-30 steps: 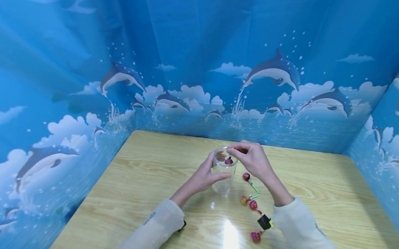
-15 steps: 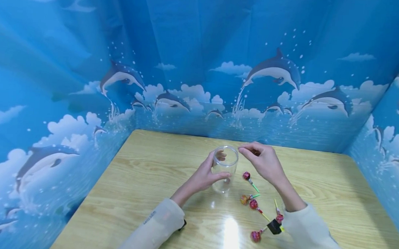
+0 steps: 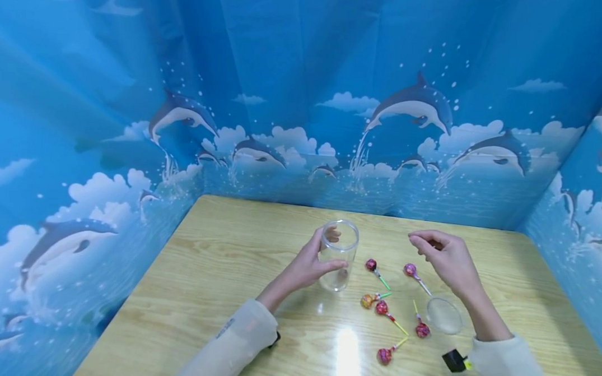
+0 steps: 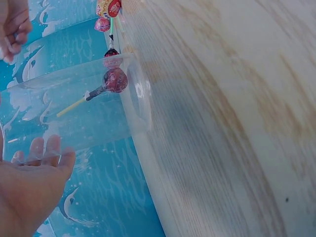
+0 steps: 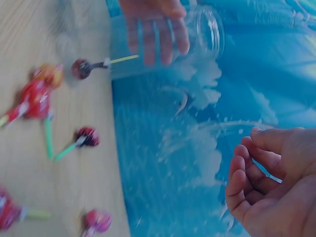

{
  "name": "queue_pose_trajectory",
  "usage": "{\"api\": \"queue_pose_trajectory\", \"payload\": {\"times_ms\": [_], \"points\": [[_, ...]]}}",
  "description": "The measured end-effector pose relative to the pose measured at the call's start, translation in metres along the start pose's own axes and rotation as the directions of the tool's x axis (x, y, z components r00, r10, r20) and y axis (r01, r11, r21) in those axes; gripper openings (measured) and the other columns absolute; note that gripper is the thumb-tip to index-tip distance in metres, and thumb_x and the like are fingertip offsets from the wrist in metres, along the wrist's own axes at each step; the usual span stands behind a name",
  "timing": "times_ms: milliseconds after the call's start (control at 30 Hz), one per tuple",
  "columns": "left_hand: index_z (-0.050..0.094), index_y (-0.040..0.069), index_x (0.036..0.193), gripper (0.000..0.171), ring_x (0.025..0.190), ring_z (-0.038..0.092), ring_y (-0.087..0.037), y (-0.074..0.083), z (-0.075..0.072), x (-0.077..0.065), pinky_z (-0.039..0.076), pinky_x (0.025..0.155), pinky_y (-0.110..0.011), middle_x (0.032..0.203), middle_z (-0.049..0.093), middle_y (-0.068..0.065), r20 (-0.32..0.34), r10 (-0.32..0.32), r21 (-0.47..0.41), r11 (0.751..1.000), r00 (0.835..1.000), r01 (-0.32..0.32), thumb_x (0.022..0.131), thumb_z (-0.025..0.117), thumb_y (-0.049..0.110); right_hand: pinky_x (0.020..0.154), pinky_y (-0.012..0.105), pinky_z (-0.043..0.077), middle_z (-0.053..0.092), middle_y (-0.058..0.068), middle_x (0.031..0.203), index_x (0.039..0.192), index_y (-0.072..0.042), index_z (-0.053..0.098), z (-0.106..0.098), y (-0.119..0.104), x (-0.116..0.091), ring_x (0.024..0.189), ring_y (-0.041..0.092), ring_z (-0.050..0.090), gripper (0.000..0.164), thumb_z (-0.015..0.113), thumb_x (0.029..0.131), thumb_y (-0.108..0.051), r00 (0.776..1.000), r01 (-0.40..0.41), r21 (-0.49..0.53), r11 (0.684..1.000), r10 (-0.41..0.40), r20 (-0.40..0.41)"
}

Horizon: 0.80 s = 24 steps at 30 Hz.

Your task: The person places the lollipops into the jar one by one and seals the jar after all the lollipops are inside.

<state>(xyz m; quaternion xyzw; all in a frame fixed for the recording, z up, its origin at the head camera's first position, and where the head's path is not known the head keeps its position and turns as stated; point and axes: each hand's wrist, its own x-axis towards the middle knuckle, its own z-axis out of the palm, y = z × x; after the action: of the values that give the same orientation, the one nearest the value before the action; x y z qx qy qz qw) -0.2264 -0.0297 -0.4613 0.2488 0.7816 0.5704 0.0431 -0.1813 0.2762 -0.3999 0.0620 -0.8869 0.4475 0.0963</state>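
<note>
A tall clear jar (image 3: pixel 339 268) stands upright on the table with its mouth uncovered. My left hand (image 3: pixel 310 265) grips it around the side, thumb in front and fingers behind. One dark-red lollipop (image 4: pixel 115 80) with a yellow stick lies at the jar's bottom, best seen through its wall in the wrist views. To the right, my right hand (image 3: pixel 446 261) hovers above the table, fingers loosely bent and nothing held. Below it are a pink-purple lollipop (image 3: pixel 410 269) with a white stick and a round clear lid (image 3: pixel 444 315).
Between the hands lie a dark-red lollipop (image 3: pixel 371 265) with a green stick, an orange one (image 3: pixel 367 301) and a red one (image 3: pixel 382 307) touching or nearly so. Nearer me are two more red lollipops (image 3: pixel 384 356). A blue dolphin-print curtain (image 3: pixel 295 98) borders the wooden table (image 3: pixel 217 251).
The right hand let a lollipop drop into the jar, then drew away to the right, uncovering the lid and the pink-purple lollipop. The left hand and jar stayed put.
</note>
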Motion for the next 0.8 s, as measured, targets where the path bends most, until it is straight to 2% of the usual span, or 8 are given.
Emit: {"api": "queue_pose_trajectory", "payload": {"times_ms": [233,333,500,800], "points": [[0.034,0.009,0.156,0.086,0.137,0.050,-0.029,0.000,0.000,0.000,0.037,0.119,-0.048,0.149,0.052,-0.017,-0.001,-0.002,0.004,1.000,1.000,0.002,0.088,0.084,0.025,0.057,0.025,0.051,0.069,0.007,0.089,0.122,0.001,0.072,-0.011,0.029,-0.012,0.073,0.012,0.059,0.039,0.063,0.105,-0.033,0.998,-0.052,-0.041,0.998,0.051,-0.022],[0.033,0.008,0.157,0.088,0.138,0.050,-0.029,0.000,0.000,0.000,0.037,0.119,-0.048,0.149,0.052,-0.016,0.001,-0.007,0.010,1.000,1.000,0.007,0.088,0.084,0.026,0.060,0.025,0.053,0.071,0.009,0.094,0.124,0.002,0.071,-0.013,0.040,-0.016,0.076,0.009,0.060,0.041,0.062,0.105,-0.033,0.996,-0.083,-0.055,0.995,0.082,-0.018],[0.032,0.008,0.157,0.089,0.138,0.049,-0.028,0.000,0.000,0.000,0.037,0.119,-0.048,0.150,0.052,-0.014,0.002,-0.006,0.016,1.000,1.000,0.006,0.088,0.084,0.027,0.065,0.023,0.055,0.073,0.019,0.108,0.125,0.003,0.070,-0.015,0.056,-0.024,0.080,0.005,0.062,0.041,0.063,0.105,-0.032,0.993,-0.117,-0.077,0.990,0.116,-0.014],[0.033,0.012,0.157,0.088,0.138,0.049,-0.027,0.000,0.001,-0.001,0.036,0.120,-0.047,0.150,0.052,-0.012,0.000,-0.019,0.014,1.000,1.000,0.019,0.088,0.084,0.027,0.065,0.020,0.052,0.075,0.021,0.110,0.119,0.004,0.073,-0.011,0.082,-0.031,0.084,0.001,0.061,0.032,0.068,0.103,-0.024,0.994,-0.113,-0.171,0.979,0.113,-0.010]]}}
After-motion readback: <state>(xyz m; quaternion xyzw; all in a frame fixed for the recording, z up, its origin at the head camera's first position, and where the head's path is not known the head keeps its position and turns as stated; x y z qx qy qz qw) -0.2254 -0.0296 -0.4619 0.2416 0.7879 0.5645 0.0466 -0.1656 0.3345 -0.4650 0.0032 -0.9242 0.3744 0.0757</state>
